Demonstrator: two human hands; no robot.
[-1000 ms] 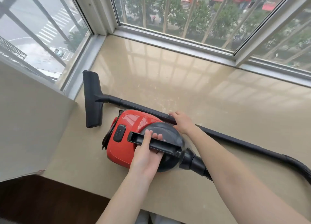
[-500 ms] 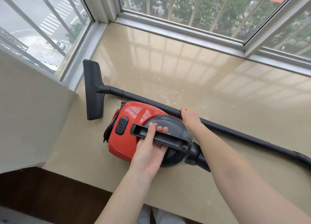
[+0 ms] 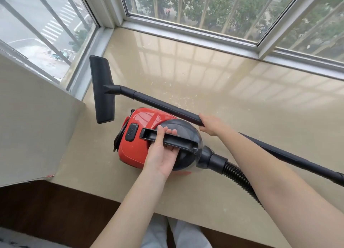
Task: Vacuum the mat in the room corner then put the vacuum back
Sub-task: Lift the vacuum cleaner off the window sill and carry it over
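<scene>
A red and black canister vacuum [image 3: 138, 136] sits on a beige stone window ledge [image 3: 214, 91]. My left hand [image 3: 163, 151] is wrapped around its black carry handle [image 3: 178, 142], fingers curled under the bar. My right hand [image 3: 211, 125] grips the black wand [image 3: 167, 107], which runs behind the canister to the flat floor nozzle [image 3: 103, 89] at the left. A ribbed black hose [image 3: 240, 179] leaves the canister's front toward the lower right. A grey patterned edge, perhaps the mat [image 3: 13, 242], shows at the bottom left.
Barred windows [image 3: 204, 9] wrap the ledge at the back and left. A beige wall panel [image 3: 31, 126] stands close to the left of the nozzle. Small light crumbs [image 3: 178, 97] dot the ledge. Dark wood floor [image 3: 55, 208] lies below, with my white-clad legs [image 3: 167, 234] at the bottom.
The wand and nozzle have shifted a little away from the canister toward the window, my right hand still on the wand. My head has tilted down, so the scene sits lower in view.
</scene>
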